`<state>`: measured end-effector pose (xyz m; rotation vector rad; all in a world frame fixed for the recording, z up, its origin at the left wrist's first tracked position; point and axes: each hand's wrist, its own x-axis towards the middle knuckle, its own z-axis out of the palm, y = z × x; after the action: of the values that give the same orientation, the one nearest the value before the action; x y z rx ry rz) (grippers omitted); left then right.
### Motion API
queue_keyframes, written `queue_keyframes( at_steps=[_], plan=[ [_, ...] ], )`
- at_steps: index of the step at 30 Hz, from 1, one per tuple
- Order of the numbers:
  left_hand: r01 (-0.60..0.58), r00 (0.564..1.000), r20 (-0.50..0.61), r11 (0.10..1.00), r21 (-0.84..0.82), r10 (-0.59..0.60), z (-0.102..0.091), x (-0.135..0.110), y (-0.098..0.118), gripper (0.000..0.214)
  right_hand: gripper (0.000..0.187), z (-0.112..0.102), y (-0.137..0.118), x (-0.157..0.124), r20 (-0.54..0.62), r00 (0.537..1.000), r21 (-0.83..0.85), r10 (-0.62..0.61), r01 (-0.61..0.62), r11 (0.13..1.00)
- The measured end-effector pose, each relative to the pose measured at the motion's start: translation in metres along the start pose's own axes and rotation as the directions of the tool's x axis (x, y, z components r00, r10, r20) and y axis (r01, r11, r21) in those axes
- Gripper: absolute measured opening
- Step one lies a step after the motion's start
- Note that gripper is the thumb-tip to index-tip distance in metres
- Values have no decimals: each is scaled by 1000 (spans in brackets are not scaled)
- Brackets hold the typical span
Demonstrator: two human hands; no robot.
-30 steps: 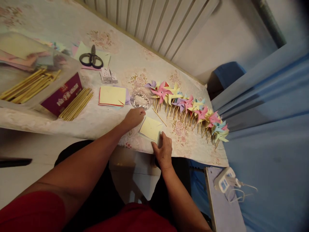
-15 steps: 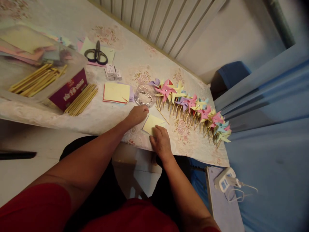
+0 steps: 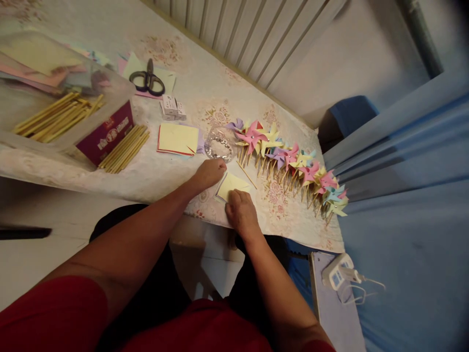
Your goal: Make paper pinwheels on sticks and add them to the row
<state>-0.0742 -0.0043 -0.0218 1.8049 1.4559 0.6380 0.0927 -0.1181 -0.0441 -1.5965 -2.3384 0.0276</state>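
In the head view, my right hand [image 3: 242,211] is curled over the lower right side of a yellow paper square [image 3: 230,183] with slits cut in from its corners. Its fingertips press on the paper, which lies on the table close to the front edge. Just left of the square, my left hand [image 3: 211,173] is closed; whatever its fingers may hold is too small to see. A clear round dish [image 3: 220,145] with a ring of small shiny pieces stands right behind that hand. One loose stick [image 3: 246,175] lies beyond the paper.
Several finished paper pinwheels [image 3: 293,159] form a row at the right. Left of the dish lies a stack of yellow paper [image 3: 178,139], with small boxes [image 3: 170,108] and black scissors [image 3: 148,82] behind. Bundled sticks [image 3: 125,150] lean by a plastic bin [image 3: 69,132]. A power strip [image 3: 336,272] is lower right.
My right hand has shifted slightly left and farther over the yellow paper square. My left hand stays closed in nearly the same spot.
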Motion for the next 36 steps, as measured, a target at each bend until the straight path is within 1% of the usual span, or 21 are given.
queue_keyframes(
  at_steps=[7,10,14,17,19,22,24,26,28,31,33,36],
  plan=[
    [3,1000,20,1000,8,-3,-4,-2,4,28,34,-3,-1,2,28,1000,-7,-6,6,1000],
    [10,1000,27,1000,1,-10,-4,-3,4,28,39,1,-2,1,7,1000,-7,9,-9,1000],
    [15,1000,22,1000,12,-15,-4,-2,4,30,46,5,2,-2,-91,991,66,100,-94,993],
    [10,1000,19,1000,23,-10,-4,-3,3,31,41,3,5,-1,-128,971,162,203,-182,970],
    [7,1000,16,1000,28,-8,-4,-3,3,30,34,0,7,0,-141,944,223,299,-264,938],
    [11,1000,20,1000,22,-11,-3,-2,2,29,27,-6,8,4,-168,877,301,451,-390,870],
    [19,999,27,1000,10,-19,-3,-3,2,28,23,-8,8,6,-176,838,352,517,-437,828],
    [26,999,37,1000,1,-26,-4,-3,2,28,20,-10,10,8,-168,812,417,560,-456,786],
    [27,998,54,1000,-6,-27,-4,-4,2,26,17,-12,15,9,-138,784,505,606,-470,724],
    [20,997,72,1000,2,-20,-3,-4,0,23,13,-15,25,9,-73,725,644,685,-490,587],
    [5,997,74,999,36,-8,-1,-4,-1,22,11,-19,33,7,-38,688,723,725,-482,495],
    [-21,997,79,993,115,12,5,-4,-2,23,11,-24,42,4,-23,632,801,774,-452,393]
  ],
)
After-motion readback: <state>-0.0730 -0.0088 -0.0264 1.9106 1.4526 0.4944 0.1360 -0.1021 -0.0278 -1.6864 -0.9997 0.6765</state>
